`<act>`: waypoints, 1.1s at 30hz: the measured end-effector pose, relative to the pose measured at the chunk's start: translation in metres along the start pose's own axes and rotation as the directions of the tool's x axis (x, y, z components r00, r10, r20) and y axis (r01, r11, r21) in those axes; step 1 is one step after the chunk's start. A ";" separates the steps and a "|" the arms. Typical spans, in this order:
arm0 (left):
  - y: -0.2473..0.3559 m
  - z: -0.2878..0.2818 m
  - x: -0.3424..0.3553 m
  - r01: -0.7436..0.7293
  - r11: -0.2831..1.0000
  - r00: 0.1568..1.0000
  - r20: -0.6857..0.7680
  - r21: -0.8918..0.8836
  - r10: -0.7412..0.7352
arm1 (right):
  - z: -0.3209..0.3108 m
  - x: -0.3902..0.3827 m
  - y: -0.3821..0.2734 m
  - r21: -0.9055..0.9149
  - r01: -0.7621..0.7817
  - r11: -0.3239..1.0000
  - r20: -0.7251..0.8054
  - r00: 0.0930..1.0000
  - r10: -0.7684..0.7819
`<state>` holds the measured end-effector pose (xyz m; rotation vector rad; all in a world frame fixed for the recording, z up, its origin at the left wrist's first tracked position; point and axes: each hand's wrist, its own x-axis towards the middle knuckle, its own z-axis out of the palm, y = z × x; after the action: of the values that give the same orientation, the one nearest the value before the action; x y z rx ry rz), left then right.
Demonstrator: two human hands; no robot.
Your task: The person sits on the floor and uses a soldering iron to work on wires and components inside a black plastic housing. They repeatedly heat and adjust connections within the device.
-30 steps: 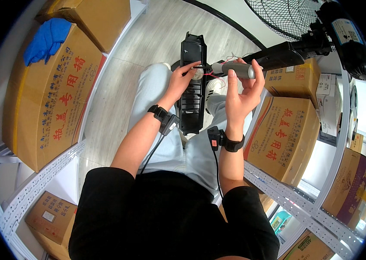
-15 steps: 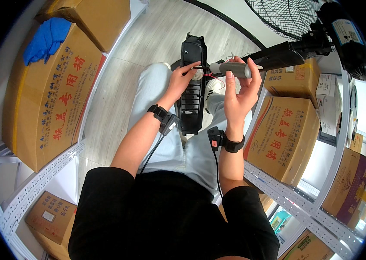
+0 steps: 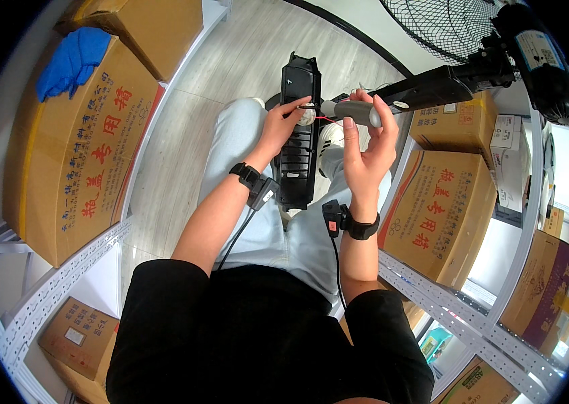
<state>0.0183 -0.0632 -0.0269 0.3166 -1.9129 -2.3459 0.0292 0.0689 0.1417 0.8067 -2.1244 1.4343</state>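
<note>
A long black slotted plastic housing (image 3: pixel 299 161) stands between my knees. On its right side is a round pale part (image 3: pixel 308 119), with a thin red wire (image 3: pixel 326 119) running off to the right. My left hand (image 3: pixel 279 126) reaches across the housing, thumb and forefinger pinched beside the round part at the screwdriver's tip; what lies between them is hidden. To the right, my right hand (image 3: pixel 371 155) has its fingers around the grey handle of a screwdriver (image 3: pixel 357 112), held nearly level, its dark shaft pointing left to my left fingertips.
A fan's wire cage (image 3: pixel 443 27) and black stand (image 3: pixel 432 87) are at the far right. Cardboard boxes (image 3: pixel 89 148) fill the left shelf, a blue cloth (image 3: pixel 74 62) lying on them. More boxes (image 3: pixel 439 215) line the right shelf (image 3: pixel 459 316). Cables hang from both wrist bands.
The screwdriver handle has shifted slightly left and down, and my right fingers have changed their place around it. My left hand and the housing have hardly moved.
</note>
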 end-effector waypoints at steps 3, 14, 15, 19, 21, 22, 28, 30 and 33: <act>0.003 0.001 -0.001 0.032 0.999 0.999 0.005 -0.022 -0.032 | 0.000 0.001 -0.001 -0.001 -0.002 1.000 -0.001 1.000 0.002; 0.008 0.000 -0.004 0.013 1.000 1.000 0.003 0.010 -0.013 | -0.003 0.001 0.000 0.020 0.098 0.995 0.144 0.985 -0.100; 0.011 0.000 -0.005 0.023 1.000 1.000 0.009 0.002 -0.023 | -0.004 0.001 0.000 0.020 0.106 0.994 0.153 0.982 -0.108; 0.015 -0.001 -0.007 -0.009 0.999 1.000 0.022 0.039 0.008 | -0.005 0.001 -0.006 0.024 0.123 0.992 0.201 0.972 -0.125; 0.017 -0.001 -0.007 -0.025 0.998 0.999 0.028 0.062 0.023 | -0.006 0.001 -0.007 0.044 0.136 0.990 0.222 0.965 -0.142; 0.018 -0.001 -0.007 -0.033 0.997 0.999 0.031 0.074 0.031 | -0.006 0.000 -0.007 0.041 0.137 0.990 0.223 0.964 -0.143; 0.010 -0.003 -0.005 -0.069 0.995 0.997 0.036 0.076 0.066 | -0.002 0.001 -0.009 -0.050 0.155 0.987 0.189 0.971 -0.143; 0.010 -0.002 -0.005 -0.054 0.997 0.998 0.040 0.059 0.051 | -0.002 0.002 -0.009 -0.112 0.166 0.980 0.183 0.973 -0.144; 0.016 0.000 -0.006 -0.033 0.999 0.998 0.048 0.041 0.031 | -0.002 0.003 -0.014 -0.170 0.152 0.974 0.198 0.973 -0.117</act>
<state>0.0236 -0.0655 -0.0111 0.2347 -1.9750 -2.3163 0.0371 0.0664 0.1542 1.0265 -2.2515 1.1111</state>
